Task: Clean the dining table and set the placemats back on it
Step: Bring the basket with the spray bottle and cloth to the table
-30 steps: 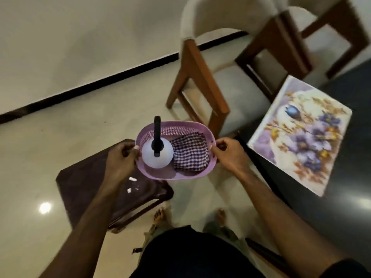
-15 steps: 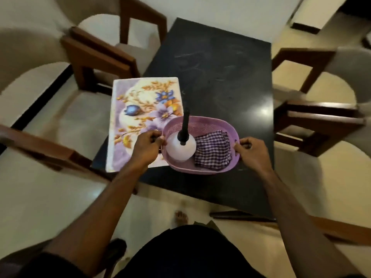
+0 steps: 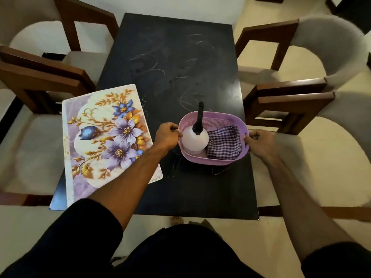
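While both of our hands grip the oval lilac plastic basket by its two ends, it sits low over, or perhaps just on, the right-centre of the dark rectangular counter; we cannot tell whether it has touched down. Our left hand has its fingers curled over the rim at the left end, and our right hand curls round the handle slot at the right end.

Inside the basket stand a white spray bottle with a black trigger head on the left and a folded purple-and-white checked cloth on the right, touching each other.

At the left of the frame lies the floral placemat with purple and blue blooms, askew, its lower-left corner hanging past the counter's edge. Chalky scribbles mark the dark top toward the upper centre.

We judge this the setting-up step: the supplies are being brought in and cleaning has not begun. Next we should let go of the basket, lift the placemat clear, then take up bottle and cloth.
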